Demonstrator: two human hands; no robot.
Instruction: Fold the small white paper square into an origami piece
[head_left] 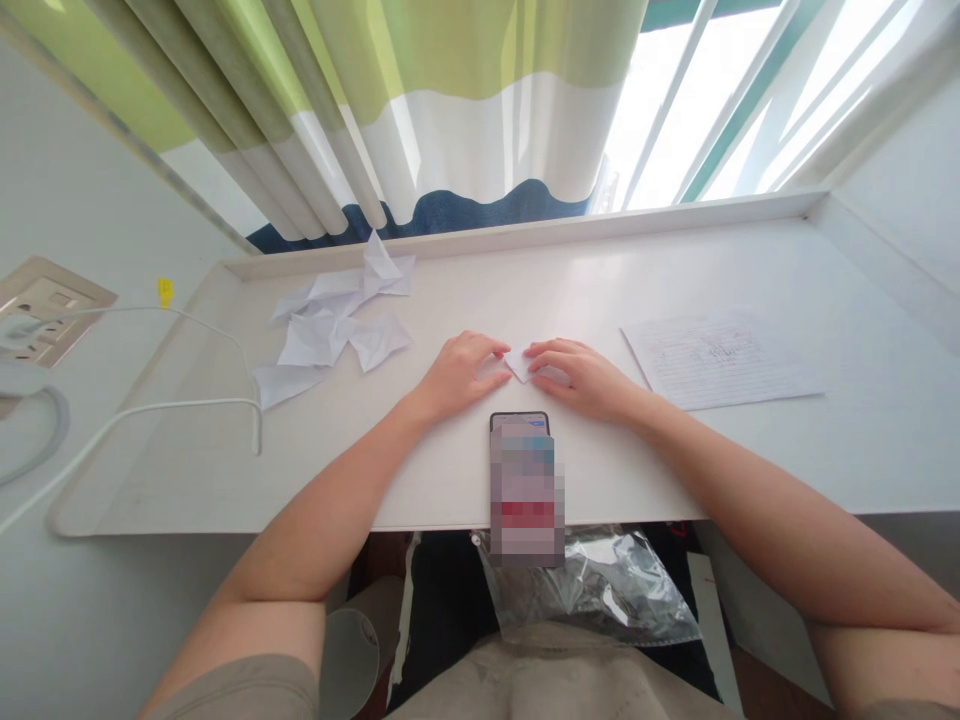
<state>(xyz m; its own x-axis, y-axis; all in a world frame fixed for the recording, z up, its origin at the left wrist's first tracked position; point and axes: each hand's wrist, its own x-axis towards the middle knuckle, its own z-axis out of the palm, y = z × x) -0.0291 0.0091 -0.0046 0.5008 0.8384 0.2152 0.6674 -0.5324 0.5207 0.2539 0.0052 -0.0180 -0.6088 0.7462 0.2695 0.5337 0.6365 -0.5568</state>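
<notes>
Both hands rest on the white worktop (675, 290), pressing a small folded paper piece (519, 363) between them. Left hand (459, 372) lies flat, fingers loosely together, fingertips on the paper's left edge. Right hand (581, 378) covers the paper's right part, fingers together and flat; neither hand pinches or lifts it. The paper sits mid-worktop, just beyond the top edge of a phone (526, 487) that overhangs the near edge.

Step in hand, as a judgement: creasing a fold in a paper-folding job, the fold being flattened against the worktop. The next move likely calls for holding one side still while the other fingertips run along the crease, then lifting a flap without letting the piece slide.

A pile of folded white paper pieces (337, 325) lies well apart to the left rear; a written sheet (716, 358) lies to the right, near the right forearm. A white cable (187, 400) loops at the left edge.

Hard to make out: most of the paper is under the right fingers, so its shape and fold count cannot be told. The phone screen is blurred. Writing on the sheet is too faint to read. The pile's shapes are unclear.
</notes>
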